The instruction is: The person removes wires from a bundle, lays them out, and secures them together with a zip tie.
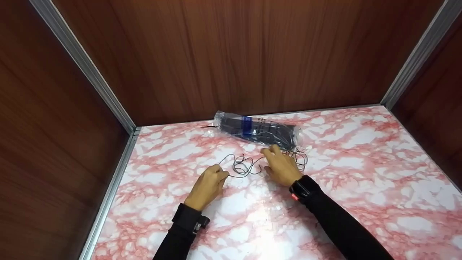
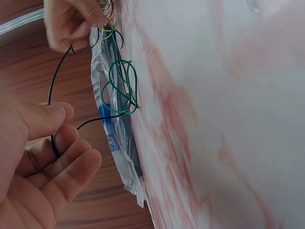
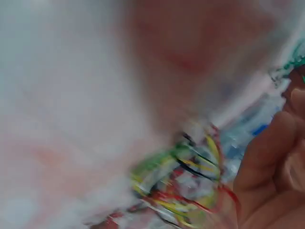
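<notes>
A thin black wire (image 2: 51,86) is pinched between the thumb and fingers of my left hand (image 1: 208,185), its end running down across the palm. My right hand (image 1: 282,166) reaches over the tangled wires by the bag, thumb and index finger apart; part of the black wire passes by its fingertips in the left wrist view. Between the hands lies a loose coil of green wire (image 2: 126,88). Beside the right hand is a bundle of red, yellow, green and black wires (image 3: 190,183), blurred in the right wrist view.
A clear plastic bag (image 1: 252,128) with dark contents and a blue band lies behind the wires. The pink-and-white marbled table (image 1: 158,202) meets brown wood-grain panels (image 1: 234,61) at the back and sides, edged with metal strips (image 1: 104,202).
</notes>
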`<state>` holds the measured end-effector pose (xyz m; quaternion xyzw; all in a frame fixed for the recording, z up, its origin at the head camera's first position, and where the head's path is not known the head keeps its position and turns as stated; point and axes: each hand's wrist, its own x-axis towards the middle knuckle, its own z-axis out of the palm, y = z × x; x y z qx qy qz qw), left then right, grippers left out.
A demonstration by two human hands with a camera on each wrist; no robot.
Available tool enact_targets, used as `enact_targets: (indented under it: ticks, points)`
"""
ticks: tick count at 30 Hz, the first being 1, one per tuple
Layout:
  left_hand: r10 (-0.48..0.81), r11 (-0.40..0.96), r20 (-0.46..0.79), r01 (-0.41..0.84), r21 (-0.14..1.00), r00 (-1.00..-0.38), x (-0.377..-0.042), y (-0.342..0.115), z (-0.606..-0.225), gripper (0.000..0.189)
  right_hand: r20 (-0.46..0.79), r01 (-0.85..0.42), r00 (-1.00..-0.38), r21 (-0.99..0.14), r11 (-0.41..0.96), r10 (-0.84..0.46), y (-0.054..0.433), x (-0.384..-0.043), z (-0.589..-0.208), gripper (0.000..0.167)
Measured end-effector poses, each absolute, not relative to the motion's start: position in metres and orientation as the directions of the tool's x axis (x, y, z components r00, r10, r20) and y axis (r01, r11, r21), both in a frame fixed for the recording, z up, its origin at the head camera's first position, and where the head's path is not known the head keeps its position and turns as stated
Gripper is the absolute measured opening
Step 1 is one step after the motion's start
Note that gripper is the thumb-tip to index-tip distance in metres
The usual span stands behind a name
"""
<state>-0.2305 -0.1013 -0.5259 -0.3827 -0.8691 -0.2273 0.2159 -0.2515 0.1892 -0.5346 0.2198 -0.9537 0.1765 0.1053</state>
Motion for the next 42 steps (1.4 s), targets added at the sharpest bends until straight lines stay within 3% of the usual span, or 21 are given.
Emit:
enact_targets:
  ticks: [3, 8, 11, 15, 20, 24, 29, 33, 35, 42]
  points:
    - [0.572, 0.599, 0.535, 0.762, 0.245, -0.622, -0.231, -0.097, -0.524, 0.012, 0.213, -0.494, -0.868, -0.288, 0.820, -0.448, 0.185, -0.253, -0.528, 0.055]
    - [0.556, 0.635, 0.527, 0.738, 0.229, -0.643, -0.234, -0.105, -0.525, 0.013, 0.218, -0.537, -0.842, -0.267, 0.800, -0.493, 0.196, -0.251, -0.528, 0.006]
    - [0.527, 0.674, 0.532, 0.708, 0.213, -0.662, -0.237, -0.121, -0.527, 0.012, 0.276, -0.558, -0.826, -0.271, 0.785, -0.492, 0.217, -0.251, -0.532, 0.009]
    - [0.497, 0.697, 0.521, 0.677, 0.237, -0.694, -0.236, -0.139, -0.534, 0.014, 0.292, -0.498, -0.860, -0.306, 0.811, -0.418, 0.252, -0.248, -0.533, 0.013]
    - [0.504, 0.688, 0.528, 0.687, 0.234, -0.684, -0.240, -0.147, -0.536, 0.016, 0.317, -0.356, -0.901, -0.151, 0.922, -0.296, 0.282, -0.242, -0.530, 0.019]
    - [0.442, 0.728, 0.594, 0.655, 0.200, -0.673, -0.245, -0.154, -0.532, 0.017, 0.382, -0.302, -0.887, -0.060, 0.951, -0.258, 0.307, -0.240, -0.529, 0.019]
    - [0.408, 0.733, 0.607, 0.641, 0.228, -0.683, -0.245, -0.158, -0.526, 0.014, 0.426, -0.381, -0.859, -0.158, 0.911, -0.285, 0.327, -0.237, -0.527, 0.027]
    - [0.446, 0.695, 0.580, 0.672, 0.255, -0.682, -0.240, -0.143, -0.522, 0.014, 0.363, -0.416, -0.882, -0.300, 0.858, -0.301, 0.299, -0.239, -0.516, 0.014]
    - [0.478, 0.678, 0.564, 0.691, 0.250, -0.673, -0.237, -0.132, -0.521, 0.015, 0.336, -0.455, -0.879, -0.377, 0.807, -0.338, 0.270, -0.240, -0.511, 0.022]
    - [0.534, 0.669, 0.553, 0.720, 0.187, -0.640, -0.226, -0.100, -0.521, 0.011, 0.298, -0.662, -0.737, -0.500, 0.558, -0.607, 0.159, -0.243, -0.508, 0.043]
